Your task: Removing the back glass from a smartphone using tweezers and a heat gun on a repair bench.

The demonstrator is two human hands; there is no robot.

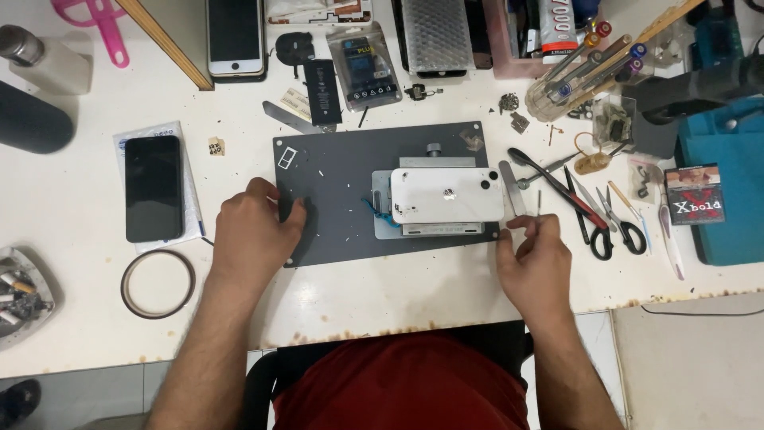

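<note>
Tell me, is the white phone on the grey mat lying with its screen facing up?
No, the white phone lies back side up on the grey mat, its camera lenses showing at the right end.

A phone repair bench — scissors [629, 227], loose battery [323, 91], grey work mat [334, 231].

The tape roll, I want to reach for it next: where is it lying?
In the head view the tape roll lies flat on the white table, left of the left hand and just below the black phone.

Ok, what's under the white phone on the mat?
The white phone lies back-up on a grey metal holder on the dark mat. The holder's middle and the phone's screen side are covered.
</note>
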